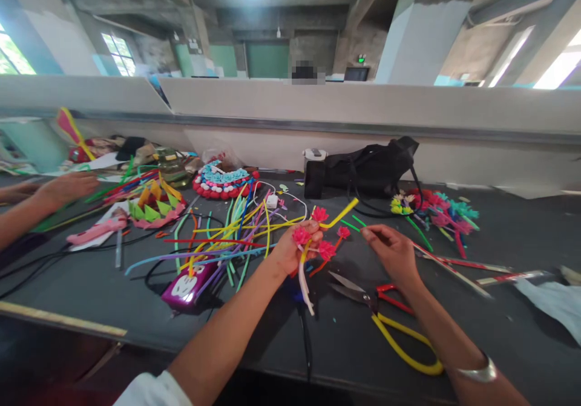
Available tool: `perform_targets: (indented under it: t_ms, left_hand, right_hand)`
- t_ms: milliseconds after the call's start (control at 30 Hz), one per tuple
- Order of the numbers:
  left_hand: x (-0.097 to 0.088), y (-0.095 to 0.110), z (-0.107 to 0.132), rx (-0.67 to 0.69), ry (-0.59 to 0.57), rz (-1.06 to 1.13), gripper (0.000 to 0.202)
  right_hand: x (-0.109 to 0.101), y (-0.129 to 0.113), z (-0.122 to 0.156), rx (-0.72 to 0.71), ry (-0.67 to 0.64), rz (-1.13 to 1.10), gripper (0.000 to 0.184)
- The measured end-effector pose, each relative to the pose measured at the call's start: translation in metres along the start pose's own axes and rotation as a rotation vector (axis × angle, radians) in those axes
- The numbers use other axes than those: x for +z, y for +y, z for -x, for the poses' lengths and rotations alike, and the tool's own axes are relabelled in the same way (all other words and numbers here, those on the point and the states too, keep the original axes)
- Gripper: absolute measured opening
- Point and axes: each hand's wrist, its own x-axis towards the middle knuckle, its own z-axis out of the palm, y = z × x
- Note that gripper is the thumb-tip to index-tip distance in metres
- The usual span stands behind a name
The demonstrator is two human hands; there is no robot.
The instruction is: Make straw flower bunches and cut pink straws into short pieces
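My left hand (295,250) is closed around a small bunch of pink flowers (327,250) with pipe-cleaner stems. White and yellow stems (305,282) hang below the fingers, and a bent yellow pipe cleaner (340,213) sticks out above them. To its right, my right hand (390,250) is pinched, with short green pipe cleaners (350,225) at its fingertips. Between my forearms lie open scissors (370,300) with one red and one yellow handle loop. Left of my left hand, loose coloured pipe cleaners (240,236) are spread out, some lying over a purple box (188,288).
Another person's hand (68,188) works at the far left, near a pink-and-green crown-like piece (157,206). A red, white and blue craft piece (222,179) sits behind. A black bag (367,167) lies at the partition, with finished flowers (442,212) to its right. Cables cross the dark table (521,345).
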Motion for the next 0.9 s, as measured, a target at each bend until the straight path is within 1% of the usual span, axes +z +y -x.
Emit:
perform_targets:
  t_ms: [67,167,233,267,333,400,500,667,800,900]
  left_hand:
    - [-0.002,-0.001,-0.001,0.006,0.015,0.004,0.029]
    - [-0.004,-0.003,-0.003,0.027,0.034,0.024,0.029]
    - [-0.005,-0.004,-0.003,0.032,0.042,0.034,0.027]
    - [-0.006,-0.004,-0.004,0.035,0.045,0.032,0.026]
    - [-0.007,-0.005,-0.004,0.038,0.053,0.022,0.025]
    - [-0.006,-0.006,-0.004,0.035,0.066,0.003,0.023]
    - [-0.004,-0.008,-0.003,0.034,0.091,-0.022,0.023]
    - [0.001,-0.006,-0.001,0.037,0.065,-0.034,0.022]
    - [0.004,-0.007,0.000,0.027,0.120,-0.072,0.018]
    - [0.005,-0.009,-0.001,0.018,0.161,-0.107,0.019]
  right_hand:
    - [0.003,0.005,-0.001,-0.003,-0.109,0.044,0.027]
    - [0.011,0.011,0.003,-0.096,-0.384,0.133,0.041]
    - [0.016,0.015,0.007,-0.175,-0.541,0.219,0.043]
    - [0.018,0.017,0.009,-0.209,-0.593,0.261,0.043]
    - [0.021,0.020,0.011,-0.253,-0.654,0.323,0.042]
    - [0.022,0.019,0.011,-0.267,-0.692,0.368,0.042]
    - [0.022,0.015,0.010,-0.241,-0.720,0.421,0.040]
    - [0.022,0.012,0.010,-0.181,-0.680,0.480,0.031]
    - [0.021,0.010,0.008,-0.038,-0.635,0.587,0.019]
    - [0.021,0.010,0.007,0.076,-0.580,0.656,0.015]
